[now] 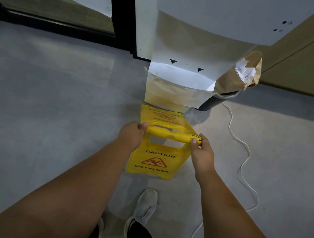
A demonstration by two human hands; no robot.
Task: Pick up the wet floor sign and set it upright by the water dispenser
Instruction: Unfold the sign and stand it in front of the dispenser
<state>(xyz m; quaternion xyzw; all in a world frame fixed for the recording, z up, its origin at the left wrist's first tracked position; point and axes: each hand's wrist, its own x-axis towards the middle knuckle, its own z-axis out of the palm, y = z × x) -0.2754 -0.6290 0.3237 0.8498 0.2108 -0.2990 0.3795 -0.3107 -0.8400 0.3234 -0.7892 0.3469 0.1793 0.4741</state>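
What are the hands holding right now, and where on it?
Both hands, left and right, grip the yellow wet floor sign at opposite ends of its top hinge bar.

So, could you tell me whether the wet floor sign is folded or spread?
Spread: the wet floor sign has two panels splaying apart from the top handle.

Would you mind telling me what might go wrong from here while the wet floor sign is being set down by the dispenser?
1. The white cable trails across the floor just right of the wet floor sign; a foot or panel could snag it.
2. The far panel sits close to the water dispenser base, so it may bump there.
3. The left hand and right hand grip the hinge ends, where fingers might get pinched.
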